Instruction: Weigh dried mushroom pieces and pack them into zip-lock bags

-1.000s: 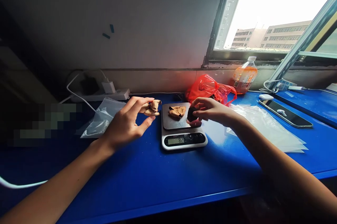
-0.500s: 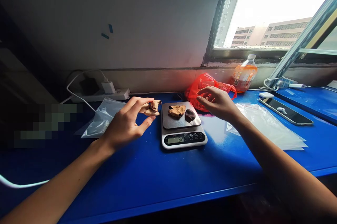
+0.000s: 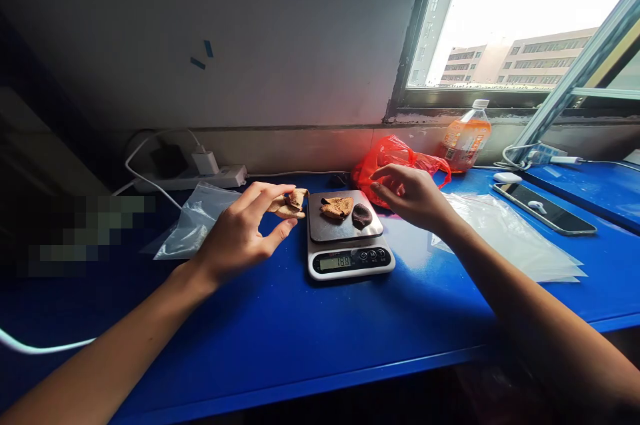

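Note:
A white kitchen scale (image 3: 351, 271) with a metal plate stands on the blue table, its display reading about 18.8. On the plate lie two dried citrus peels: a tan, curled peel (image 3: 337, 208) at the left and a dark brown, rounded peel (image 3: 361, 216) at the right. My left hand (image 3: 250, 222), just left of the plate, pinches tan dried peel (image 3: 291, 204) between thumb and fingers; how many pieces it holds is unclear. My right hand (image 3: 407, 192) hovers beside the plate's right edge, fingers apart and nothing in them.
Behind my right hand sits a red plastic bag (image 3: 383, 160), with an orange drink bottle (image 3: 467, 138) beyond. Clear bags lie in a stack (image 3: 510, 238) at right and another clear bag (image 3: 193, 222) at left. A phone (image 3: 560, 215) and a power strip (image 3: 230, 176) are farther out.
The scale's display has gone from about 8.2 to about 18.8. The dark peel sits slightly turned on the plate. Both hands have hardly moved.

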A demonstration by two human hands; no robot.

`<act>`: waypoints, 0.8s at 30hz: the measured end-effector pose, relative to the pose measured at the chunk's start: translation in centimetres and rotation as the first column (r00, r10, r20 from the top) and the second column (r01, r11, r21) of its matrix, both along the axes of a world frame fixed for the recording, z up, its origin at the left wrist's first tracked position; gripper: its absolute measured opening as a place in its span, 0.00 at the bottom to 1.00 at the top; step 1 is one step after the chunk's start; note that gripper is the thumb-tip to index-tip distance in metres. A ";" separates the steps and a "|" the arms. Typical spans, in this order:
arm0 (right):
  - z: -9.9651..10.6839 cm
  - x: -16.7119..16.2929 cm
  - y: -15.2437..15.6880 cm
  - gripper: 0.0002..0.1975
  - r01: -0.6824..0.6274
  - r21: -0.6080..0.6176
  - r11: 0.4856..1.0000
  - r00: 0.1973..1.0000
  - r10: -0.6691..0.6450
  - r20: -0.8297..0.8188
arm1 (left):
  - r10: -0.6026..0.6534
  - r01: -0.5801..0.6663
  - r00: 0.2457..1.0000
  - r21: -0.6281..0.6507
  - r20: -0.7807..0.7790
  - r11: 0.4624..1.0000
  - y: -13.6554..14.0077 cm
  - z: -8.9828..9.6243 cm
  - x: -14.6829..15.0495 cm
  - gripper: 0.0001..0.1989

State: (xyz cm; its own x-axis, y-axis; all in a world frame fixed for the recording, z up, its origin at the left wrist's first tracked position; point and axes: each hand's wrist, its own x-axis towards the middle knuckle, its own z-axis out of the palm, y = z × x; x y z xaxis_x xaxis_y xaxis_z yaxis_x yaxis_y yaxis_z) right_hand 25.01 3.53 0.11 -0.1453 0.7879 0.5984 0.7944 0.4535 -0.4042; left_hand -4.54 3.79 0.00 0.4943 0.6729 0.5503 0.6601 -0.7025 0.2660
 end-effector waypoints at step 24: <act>-0.7 -6.0 -3.2 0.08 -0.481 0.010 0.877 0.877 0.481 0.016 | -0.251 0.248 0.968 0.093 0.026 0.964 -1.1 -1.2 1.4 0.28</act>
State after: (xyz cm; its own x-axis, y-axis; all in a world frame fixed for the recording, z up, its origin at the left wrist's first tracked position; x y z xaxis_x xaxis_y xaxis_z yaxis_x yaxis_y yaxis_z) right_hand 19.05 0.32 -0.59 -0.5120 0.6111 0.6036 0.4819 0.7861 -0.3871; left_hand -3.12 2.65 -1.19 0.6183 0.4786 0.6234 0.4517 -0.8655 0.2165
